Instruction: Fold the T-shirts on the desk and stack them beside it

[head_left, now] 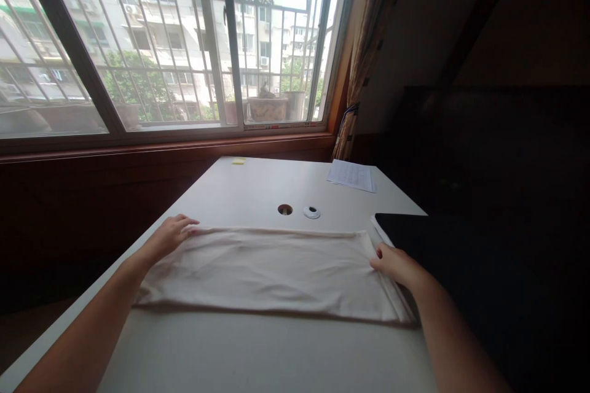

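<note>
A cream-white cloth (271,270), folded into a long rectangle, lies across the white table (258,350). Shallow creases run over its surface, and layered edges show at its right end. At the far left corner of the cloth is my left hand (174,233), its fingers stretched forward and apart, touching the fabric. My right hand (391,263) is closed at the right end, thumb and fingers pinching the cloth's edge. What lies inside the folds is hidden.
Beyond the cloth are a round cable hole (284,210) and a white ring-shaped cap (312,212). Papers (352,176) and a yellow sticky note (238,161) lie near the far edge. A black flat item (415,239) covers the right side. A barred window stands behind.
</note>
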A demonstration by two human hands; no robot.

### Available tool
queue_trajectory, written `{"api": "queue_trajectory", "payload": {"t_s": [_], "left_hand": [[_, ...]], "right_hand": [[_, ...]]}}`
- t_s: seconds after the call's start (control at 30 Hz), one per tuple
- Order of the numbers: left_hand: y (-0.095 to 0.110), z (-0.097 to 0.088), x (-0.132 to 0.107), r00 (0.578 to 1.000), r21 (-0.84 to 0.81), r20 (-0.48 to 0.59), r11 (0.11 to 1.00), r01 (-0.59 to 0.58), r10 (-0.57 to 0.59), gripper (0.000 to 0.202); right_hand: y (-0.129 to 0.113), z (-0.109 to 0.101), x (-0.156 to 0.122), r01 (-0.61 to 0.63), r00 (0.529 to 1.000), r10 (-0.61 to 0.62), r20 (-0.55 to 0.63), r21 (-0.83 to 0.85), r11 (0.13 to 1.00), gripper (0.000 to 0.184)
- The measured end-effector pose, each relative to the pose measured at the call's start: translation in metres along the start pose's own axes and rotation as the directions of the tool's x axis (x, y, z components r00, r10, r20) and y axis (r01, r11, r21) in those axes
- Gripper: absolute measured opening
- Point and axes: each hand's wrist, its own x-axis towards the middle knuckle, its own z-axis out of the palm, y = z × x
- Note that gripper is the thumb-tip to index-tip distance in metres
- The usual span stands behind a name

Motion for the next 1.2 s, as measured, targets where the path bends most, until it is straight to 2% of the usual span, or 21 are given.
{"api": "queue_trajectory", "payload": {"t_s": [0.1, 0.2, 0.47, 0.63, 0.77, 0.87, 0.93, 1.03, 1.1, 1.2], "left_hand": [[0.006, 0.003, 0.018, 0.995, -0.081, 0.077, 0.994, 0.067, -0.061, 0.040], [0.009, 0.012, 0.022, 0.991, -0.107, 0.095, 0.989, 0.103, -0.093, 0.037], [-0.005, 0.037, 0.014, 0.981, -0.018, -0.102, 0.986, 0.164, -0.165, 0.034], [-0.006, 0.040, 0.011, 0.975, 0.051, -0.165, 0.986, 0.159, -0.149, 0.029], [0.000, 0.037, 0.005, 0.972, 0.091, -0.210, 0.988, 0.125, -0.104, 0.035], [0.020, 0.032, 0.005, 0.969, 0.165, -0.245, 0.986, 0.020, 0.021, 0.041], [0.045, 0.033, 0.007, 0.969, 0.225, -0.204, 0.970, -0.089, 0.137, 0.046], [0.094, 0.048, 0.009, 0.963, 0.236, -0.007, 0.936, -0.259, 0.269, 0.052], [0.124, 0.062, 0.008, 0.935, 0.209, 0.155, 0.914, -0.347, 0.319, 0.056], [0.153, 0.080, 0.003, 0.904, 0.193, 0.312, 0.913, -0.360, 0.291, 0.063]], "right_hand": [[-0.001, 0.000, -0.001, -0.006, 1.000, 0.006, 0.000, 0.000, 1.000, 0.011], [-0.001, 0.000, -0.002, -0.014, 1.000, 0.014, -0.001, 0.003, 1.000, 0.011], [0.003, 0.002, -0.004, -0.037, 0.999, 0.037, 0.007, 0.029, 0.999, 0.012], [-0.005, -0.004, -0.008, -0.063, 0.998, 0.062, 0.022, 0.046, 0.997, 0.009], [-0.011, -0.008, -0.012, -0.071, 0.997, 0.070, 0.031, 0.054, 0.996, 0.006], [-0.014, -0.010, -0.013, -0.081, 0.996, 0.080, 0.029, 0.039, 0.996, 0.010], [-0.014, -0.010, -0.013, -0.087, 0.996, 0.086, 0.026, 0.028, 0.996, 0.016], [-0.014, -0.009, -0.013, -0.082, 0.996, 0.082, 0.028, 0.019, 0.996, 0.026], [-0.014, -0.009, -0.013, -0.077, 0.996, 0.077, 0.034, 0.010, 0.997, 0.030], [-0.014, -0.008, -0.012, -0.080, 0.996, 0.080, 0.041, -0.011, 0.997, 0.033]]}}
